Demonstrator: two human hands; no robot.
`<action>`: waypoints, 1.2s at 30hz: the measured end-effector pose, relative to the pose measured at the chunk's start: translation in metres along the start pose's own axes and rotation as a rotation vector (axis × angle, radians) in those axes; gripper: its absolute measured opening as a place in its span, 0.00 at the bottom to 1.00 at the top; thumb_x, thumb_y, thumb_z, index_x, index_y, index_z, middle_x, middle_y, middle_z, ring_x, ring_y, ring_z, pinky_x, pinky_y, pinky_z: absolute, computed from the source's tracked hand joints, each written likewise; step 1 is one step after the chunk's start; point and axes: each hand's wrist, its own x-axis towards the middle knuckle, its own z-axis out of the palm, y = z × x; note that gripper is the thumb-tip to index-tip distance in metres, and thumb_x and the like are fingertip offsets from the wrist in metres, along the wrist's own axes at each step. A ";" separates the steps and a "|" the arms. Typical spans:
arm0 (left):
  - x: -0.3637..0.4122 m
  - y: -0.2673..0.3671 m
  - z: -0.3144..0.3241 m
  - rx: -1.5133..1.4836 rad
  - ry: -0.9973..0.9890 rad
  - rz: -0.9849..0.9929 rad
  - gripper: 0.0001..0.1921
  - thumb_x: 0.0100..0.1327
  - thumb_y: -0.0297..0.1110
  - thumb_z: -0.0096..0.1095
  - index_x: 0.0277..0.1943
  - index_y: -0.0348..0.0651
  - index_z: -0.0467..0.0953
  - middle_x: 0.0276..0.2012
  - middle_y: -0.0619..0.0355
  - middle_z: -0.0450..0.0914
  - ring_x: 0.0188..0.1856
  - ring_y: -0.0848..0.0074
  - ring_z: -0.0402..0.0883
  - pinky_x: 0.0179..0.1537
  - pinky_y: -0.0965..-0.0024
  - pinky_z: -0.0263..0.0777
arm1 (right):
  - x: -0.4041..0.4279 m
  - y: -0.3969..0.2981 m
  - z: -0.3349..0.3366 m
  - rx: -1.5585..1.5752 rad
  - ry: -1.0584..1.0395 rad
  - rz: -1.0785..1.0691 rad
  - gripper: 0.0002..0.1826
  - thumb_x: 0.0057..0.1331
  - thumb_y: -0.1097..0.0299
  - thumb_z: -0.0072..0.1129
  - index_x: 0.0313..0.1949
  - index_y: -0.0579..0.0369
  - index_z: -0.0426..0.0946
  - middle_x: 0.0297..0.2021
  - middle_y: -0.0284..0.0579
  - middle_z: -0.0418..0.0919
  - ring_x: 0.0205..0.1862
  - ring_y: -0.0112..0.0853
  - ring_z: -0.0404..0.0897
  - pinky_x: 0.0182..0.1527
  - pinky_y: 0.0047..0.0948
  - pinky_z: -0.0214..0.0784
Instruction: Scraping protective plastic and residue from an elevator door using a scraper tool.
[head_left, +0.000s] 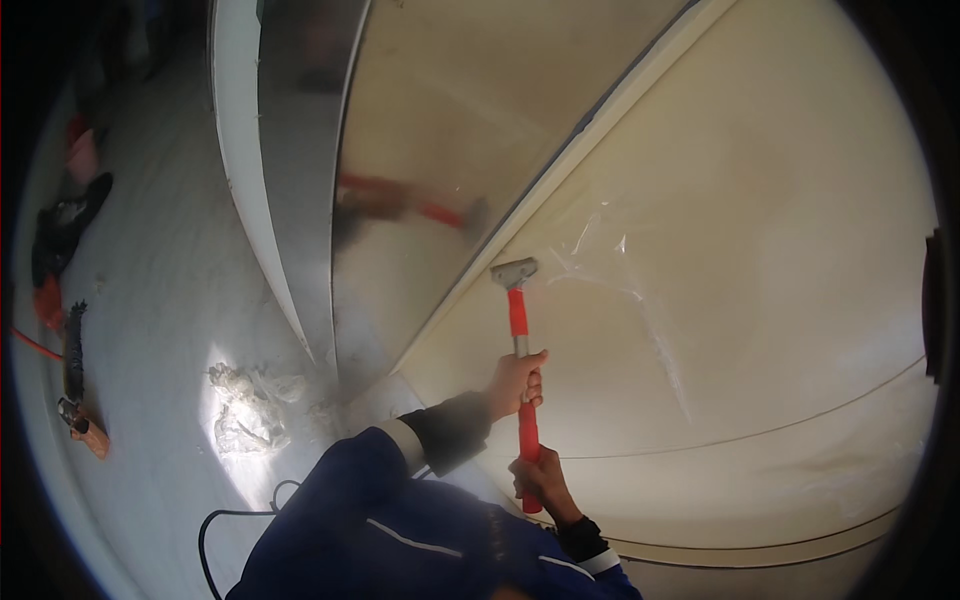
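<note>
A long-handled scraper (518, 311) with red grips and a grey metal head is in both my hands. My left hand (516, 381) is wrapped around the bare metal shaft between the two red sleeves. Lower down, my right hand (541, 480) closes on the red grip near the butt end. The scraper's head lies at a large cream panel (765, 285), just beside a raised cream strip (551, 180) with a dark edge. Shiny creases (637, 296), perhaps clear film, cross the panel to the right of the head.
Left of the strip, a glossy surface (420, 292) mirrors the red tool. Crumpled clear plastic film (247, 416) lies on the grey floor (165, 300). A black cable (206, 540) loops near my left side. A black-bristled brush (74, 352) and other items lie at far left.
</note>
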 end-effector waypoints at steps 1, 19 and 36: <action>0.003 0.002 0.003 -0.001 0.000 0.004 0.16 0.55 0.39 0.55 0.19 0.46 0.57 0.10 0.65 0.56 0.09 0.79 0.56 0.14 0.71 0.56 | 0.003 -0.002 -0.001 -0.003 -0.002 -0.002 0.05 0.48 0.74 0.51 0.23 0.60 0.65 0.10 0.36 0.65 0.10 0.23 0.66 0.11 0.22 0.60; -0.028 0.025 0.065 0.249 -0.239 0.252 0.15 0.56 0.37 0.53 0.20 0.46 0.57 0.10 0.65 0.57 0.09 0.81 0.57 0.12 0.75 0.54 | -0.003 -0.028 0.008 0.103 0.197 -0.287 0.05 0.47 0.75 0.50 0.20 0.61 0.63 0.11 0.39 0.66 0.09 0.24 0.66 0.12 0.22 0.60; 0.016 0.087 -0.027 0.326 -0.111 0.361 0.17 0.61 0.42 0.39 0.40 0.36 0.66 0.28 0.55 0.72 0.32 0.71 0.74 0.33 0.70 0.69 | 0.002 -0.001 -0.007 0.068 0.128 -0.196 0.06 0.46 0.78 0.52 0.19 0.60 0.63 0.11 0.39 0.66 0.11 0.24 0.66 0.14 0.21 0.60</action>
